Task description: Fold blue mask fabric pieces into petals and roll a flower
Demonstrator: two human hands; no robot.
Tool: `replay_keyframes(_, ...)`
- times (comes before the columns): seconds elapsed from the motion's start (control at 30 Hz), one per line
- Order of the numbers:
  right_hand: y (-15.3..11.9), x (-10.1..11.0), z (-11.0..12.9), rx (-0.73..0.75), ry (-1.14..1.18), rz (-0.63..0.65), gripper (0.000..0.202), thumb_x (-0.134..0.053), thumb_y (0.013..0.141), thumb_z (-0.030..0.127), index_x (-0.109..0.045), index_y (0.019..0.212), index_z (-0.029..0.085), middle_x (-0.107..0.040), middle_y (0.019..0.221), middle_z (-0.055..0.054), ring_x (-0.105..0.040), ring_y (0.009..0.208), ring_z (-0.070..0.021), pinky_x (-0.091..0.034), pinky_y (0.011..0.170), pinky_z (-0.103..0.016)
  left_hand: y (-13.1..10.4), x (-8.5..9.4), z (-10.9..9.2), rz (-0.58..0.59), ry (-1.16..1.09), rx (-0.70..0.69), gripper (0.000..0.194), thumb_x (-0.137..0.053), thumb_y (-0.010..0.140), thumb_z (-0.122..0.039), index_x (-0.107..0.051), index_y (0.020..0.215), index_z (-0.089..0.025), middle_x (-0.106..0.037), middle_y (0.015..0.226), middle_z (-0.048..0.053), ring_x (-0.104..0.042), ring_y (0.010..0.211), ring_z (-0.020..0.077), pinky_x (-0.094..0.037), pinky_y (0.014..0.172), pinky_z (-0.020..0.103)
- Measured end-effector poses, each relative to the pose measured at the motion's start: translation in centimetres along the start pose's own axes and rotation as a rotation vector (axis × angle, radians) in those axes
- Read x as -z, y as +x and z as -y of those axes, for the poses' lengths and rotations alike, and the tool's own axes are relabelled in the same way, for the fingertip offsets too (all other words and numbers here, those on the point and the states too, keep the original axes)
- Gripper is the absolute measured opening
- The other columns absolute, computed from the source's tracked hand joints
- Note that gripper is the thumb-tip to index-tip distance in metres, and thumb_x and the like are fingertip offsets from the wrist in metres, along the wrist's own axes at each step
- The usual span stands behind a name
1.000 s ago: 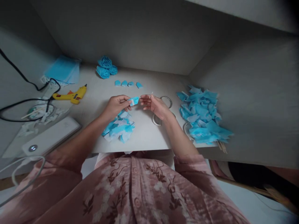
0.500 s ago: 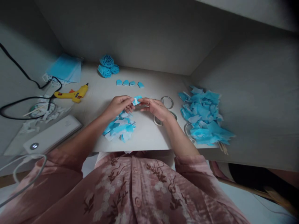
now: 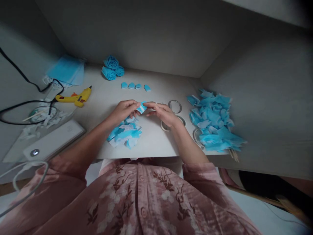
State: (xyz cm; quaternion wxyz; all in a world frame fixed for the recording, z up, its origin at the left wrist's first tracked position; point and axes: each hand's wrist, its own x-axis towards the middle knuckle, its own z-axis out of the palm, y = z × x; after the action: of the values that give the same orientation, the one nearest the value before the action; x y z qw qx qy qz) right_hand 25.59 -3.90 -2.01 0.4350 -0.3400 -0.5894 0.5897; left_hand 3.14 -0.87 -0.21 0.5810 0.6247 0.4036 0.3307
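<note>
Between my two hands is a small blue fabric piece [image 3: 141, 107] with a white strip across it, its blue like that of the face masks. My left hand [image 3: 125, 110] pinches its left side between thumb and fingers. My right hand [image 3: 163, 113] holds its right edge at the fingertips, the thumb mostly hidden below. Under my left wrist lies a heap of blue and white scraps [image 3: 126, 133]. Beyond my hands is a row of several small folded blue pieces [image 3: 131, 86]. Tape rolls [image 3: 175, 106] lie beside and partly under my right hand.
Blue fabric roses [image 3: 111, 67] and face masks [image 3: 65, 71] stand at the back left. A yellow glue gun [image 3: 79, 98], a cable, white scraps and a white power bank [image 3: 55, 139] lie left. A large blue pile [image 3: 211, 119] with sticks [image 3: 234, 155] fills the right.
The small blue piece has tilted slightly between my fingers. My right fingers have shifted a little to the left over its edge; the rest lies as before.
</note>
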Motion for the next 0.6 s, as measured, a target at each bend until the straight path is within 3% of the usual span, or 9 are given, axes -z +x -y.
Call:
replay_keyframes(0.13,0.0,-0.2,-0.1,0.001,-0.081,-0.007,0.047,-0.066,0.092,0.062,-0.078,0.121,0.026,-0.074,0.123,-0.007,-0.065,0.117,-0.0221,-0.059,0.096,-0.038,0.2,0.0,0.3,-0.009,-0.003,0.009,0.027,-0.080,0.072,-0.038,-0.066,0.075,-0.015,-0.063,0.058,-0.001,-0.051,0.051,0.0083,-0.040,0.049,0.019)
replay_keyframes(0.23,0.1,-0.4,-0.3,0.062,-0.166,-0.147,0.042,-0.067,0.093,0.059,-0.077,0.117,0.026,-0.075,0.114,-0.005,-0.068,0.107,-0.0186,-0.057,0.091,-0.034,0.2,0.0,0.2,-0.010,-0.031,0.045,0.018,-0.077,0.075,-0.028,-0.065,0.072,-0.015,-0.062,0.056,-0.002,-0.051,0.049,0.0077,-0.040,0.049,0.019)
replay_keyframes(0.4,0.3,-1.2,0.0,0.353,-0.468,-0.412,0.021,-0.072,0.092,0.043,-0.075,0.090,0.022,-0.072,0.089,-0.002,-0.065,0.083,-0.0145,-0.053,0.079,-0.030,-0.1,-0.1,-0.4,0.020,-0.052,0.096,0.012,-0.072,0.081,-0.020,-0.064,0.072,-0.015,-0.065,0.057,0.000,-0.053,0.047,0.0076,-0.040,0.047,0.018)
replay_keyframes(0.5,0.2,-1.6,0.0,0.515,-0.622,-0.451,0.018,-0.068,0.096,0.036,-0.074,0.086,0.022,-0.071,0.083,-0.002,-0.065,0.080,-0.0151,-0.052,0.077,-0.031,-0.1,0.0,-0.3,0.063,-0.062,0.097,0.015,-0.075,0.082,-0.022,-0.065,0.074,-0.015,-0.068,0.058,0.002,-0.056,0.048,0.0085,-0.042,0.048,0.018)
replay_keyframes(0.6,0.2,-1.6,-0.4,0.568,-0.737,-0.442,0.021,-0.064,0.098,0.038,-0.074,0.088,0.023,-0.073,0.083,-0.003,-0.066,0.079,-0.0164,-0.052,0.077,-0.033,-0.1,0.0,0.1,0.080,-0.071,0.099,0.016,-0.078,0.082,-0.026,-0.068,0.080,-0.014,-0.071,0.062,0.003,-0.063,0.052,0.0111,-0.046,0.050,0.020)
